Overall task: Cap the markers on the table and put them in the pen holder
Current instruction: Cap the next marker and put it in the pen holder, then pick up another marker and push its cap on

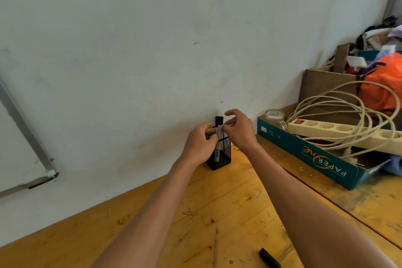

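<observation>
Head view: marker (pixel 218 137) in pen holder (pixel 221 160), left hand (pixel 199 143) fingers pinching barrel; right hand (pixel 240 131) fingers curled beside it, grip unclear

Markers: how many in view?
2. Upright marker in the pen holder, gripped by the left hand; black marker lying on the table, bottom edge. Holder may hide more.

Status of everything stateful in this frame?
pen holder: upright on table
marker: capped, standing in pen holder, pinched by left hand
right hand: at marker top, grip unclear
black piece: lying loose on table
power strip: visible sockets empty
</observation>
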